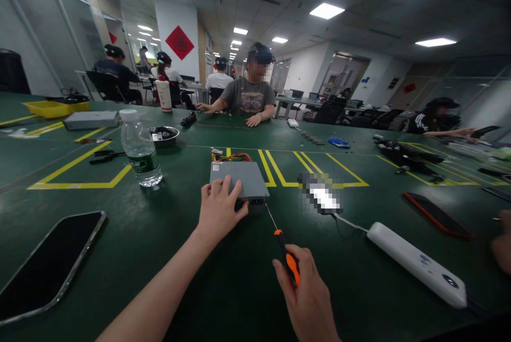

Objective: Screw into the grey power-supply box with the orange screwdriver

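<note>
A grey computer power supply (249, 176) lies on the green table, with a bundle of coloured wires (235, 156) behind its far edge. My left hand (219, 203) grips it at the near left, fingertips bent over the top cover and thumb along the near side. Lower right, my right hand (305, 289) is closed around the black and orange handle of a screwdriver (281, 240). Its thin shaft slants up and left, the tip at the near right corner of the power supply. Whether the tip sits in a screw is too small to tell.
A water bottle (139, 153) and a metal bowl (165, 136) stand left; a phone (51, 262) lies nearer. On the right are a lit phone (321, 195), a white power strip (415, 262) and a red-edged phone (435, 214). A person (251, 92) sits opposite.
</note>
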Demonstrator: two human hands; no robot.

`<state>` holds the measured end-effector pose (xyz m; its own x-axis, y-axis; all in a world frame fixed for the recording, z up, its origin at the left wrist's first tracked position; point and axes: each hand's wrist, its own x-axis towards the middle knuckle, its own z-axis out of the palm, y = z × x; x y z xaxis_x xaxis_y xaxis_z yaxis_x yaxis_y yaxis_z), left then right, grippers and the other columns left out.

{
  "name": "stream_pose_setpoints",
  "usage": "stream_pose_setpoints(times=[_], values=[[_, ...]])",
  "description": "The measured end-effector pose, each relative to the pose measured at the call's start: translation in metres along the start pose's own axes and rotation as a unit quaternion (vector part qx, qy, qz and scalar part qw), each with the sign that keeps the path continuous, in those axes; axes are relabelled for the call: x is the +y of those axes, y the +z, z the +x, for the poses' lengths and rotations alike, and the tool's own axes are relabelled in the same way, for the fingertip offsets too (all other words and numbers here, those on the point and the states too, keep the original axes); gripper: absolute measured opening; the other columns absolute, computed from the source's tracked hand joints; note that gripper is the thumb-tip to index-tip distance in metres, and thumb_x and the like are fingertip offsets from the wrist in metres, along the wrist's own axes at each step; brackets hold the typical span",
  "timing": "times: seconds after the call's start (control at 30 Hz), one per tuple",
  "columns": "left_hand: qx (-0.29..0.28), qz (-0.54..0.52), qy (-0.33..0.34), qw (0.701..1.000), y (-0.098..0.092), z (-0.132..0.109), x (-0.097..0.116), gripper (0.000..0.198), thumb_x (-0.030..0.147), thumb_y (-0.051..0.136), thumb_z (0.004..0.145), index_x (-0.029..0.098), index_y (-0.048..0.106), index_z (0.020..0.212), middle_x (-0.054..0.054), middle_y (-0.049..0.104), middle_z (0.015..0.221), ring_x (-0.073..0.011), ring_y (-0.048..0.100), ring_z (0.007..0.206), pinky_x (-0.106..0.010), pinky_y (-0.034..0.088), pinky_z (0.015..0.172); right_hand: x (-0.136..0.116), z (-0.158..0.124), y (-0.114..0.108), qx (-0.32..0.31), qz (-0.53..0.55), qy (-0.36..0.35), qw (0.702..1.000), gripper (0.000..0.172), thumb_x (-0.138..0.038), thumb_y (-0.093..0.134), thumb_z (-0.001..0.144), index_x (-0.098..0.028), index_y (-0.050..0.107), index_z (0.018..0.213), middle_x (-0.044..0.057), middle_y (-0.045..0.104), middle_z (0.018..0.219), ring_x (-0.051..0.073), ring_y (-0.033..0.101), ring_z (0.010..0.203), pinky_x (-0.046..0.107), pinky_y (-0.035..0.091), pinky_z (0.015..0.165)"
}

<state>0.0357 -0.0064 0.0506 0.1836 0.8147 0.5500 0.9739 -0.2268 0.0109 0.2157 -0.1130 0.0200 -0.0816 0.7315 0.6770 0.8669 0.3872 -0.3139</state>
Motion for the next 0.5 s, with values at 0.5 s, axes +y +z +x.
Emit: stream_pose_setpoints(times=[0.5], values=[[-0.006, -0.008, -0.003, 1.000, 0.0011, 0.0008, -0.0011, 0.046, 0.047, 0.044, 0.081, 0.025, 0.050, 0.121, -0.011, 0.047, 0.127, -0.0313, 0.040, 0.110, -0.047, 0.032, 0.086, 0.0087, 0.0019, 0.0016, -0.011, -0.021, 0.017, 1.000, 0.035, -0.047, 0.028, 0.095, -0.018, 0.047, 0.096, 0.005, 0.058, 0.077, 0.016, 0.064, 0.056, 0.022, 0.051, 0.042]])
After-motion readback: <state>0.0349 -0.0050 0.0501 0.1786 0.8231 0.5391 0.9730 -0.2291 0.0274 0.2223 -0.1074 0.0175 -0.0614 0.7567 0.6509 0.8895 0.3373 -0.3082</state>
